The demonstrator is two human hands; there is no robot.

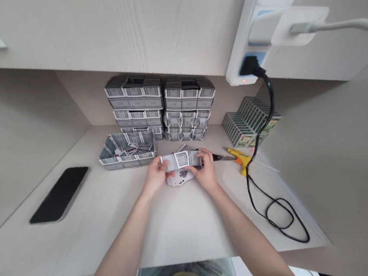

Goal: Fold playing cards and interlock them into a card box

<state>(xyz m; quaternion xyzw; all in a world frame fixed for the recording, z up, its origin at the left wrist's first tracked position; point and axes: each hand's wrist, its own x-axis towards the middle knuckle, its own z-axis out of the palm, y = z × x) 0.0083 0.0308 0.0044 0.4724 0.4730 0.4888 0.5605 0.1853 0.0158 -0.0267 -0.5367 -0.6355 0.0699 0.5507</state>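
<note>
A strip of joined playing cards (182, 159), grey-patterned backs toward me, spans both hands above the table. My left hand (155, 174) grips its left end, thumb in front. At the right end, my right hand (206, 170) pinches it between thumb and fingers. Beneath the strip lies a loose pile of playing cards (180, 178), with an ace of spades face up. Just right of my right hand, scissors (224, 157) lie partly hidden behind it. A box made of cards (127, 161) stands to the left, with loose cards inside.
Stacked card boxes (136, 101) stand against the back wall in two columns. A yellow glue gun (242, 159) lies at right, its black cord (284, 217) looped on the table. A phone (59, 194) rests at left. Green-striped card boxes (250, 118) and an overhead power strip (248, 40) are at right.
</note>
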